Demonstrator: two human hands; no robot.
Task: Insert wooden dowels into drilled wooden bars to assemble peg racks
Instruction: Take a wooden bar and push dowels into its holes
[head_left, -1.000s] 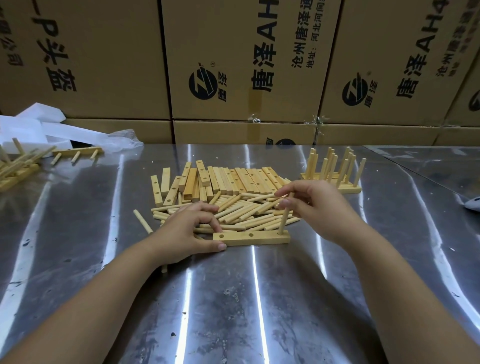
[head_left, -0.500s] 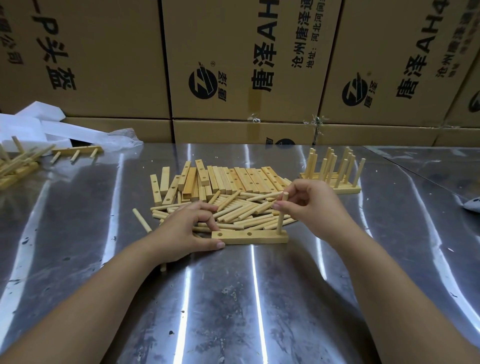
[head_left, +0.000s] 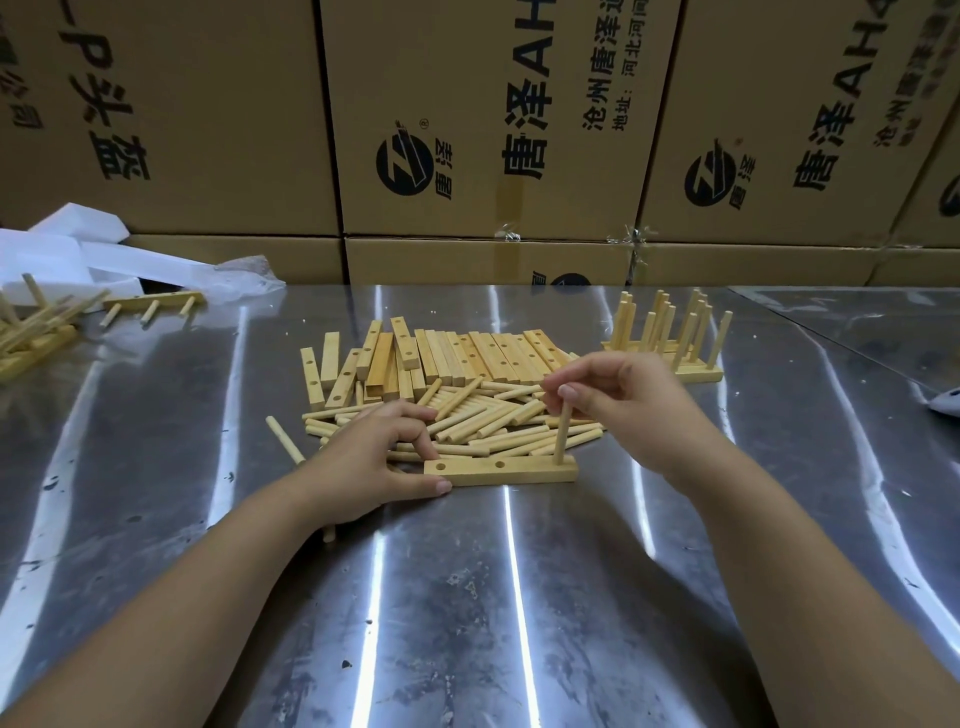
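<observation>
Cardboard boxes (head_left: 493, 104) back the steel tabletop (head_left: 467, 597); left hand (head_left: 374, 457) grips the drilled bar (head_left: 514, 470), right hand (head_left: 628, 410) pinches the upright dowel (head_left: 562, 436) in it.

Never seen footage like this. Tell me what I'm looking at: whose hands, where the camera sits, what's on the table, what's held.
No machine here: a person works bare-handed. The single picture comes from a camera worn on their head, looking forward and down, so both forearms entering from below are the wearer's own. The left hand pinches the left end of a drilled bar lying on the metal table. The right hand pinches the top of a dowel standing upright in the bar's rightmost hole; two more holes show empty. Behind lie loose dowels and a pile of spare bars. Finished racks stand far right, another rack lies far left, and cardboard boxes form the backdrop.
</observation>
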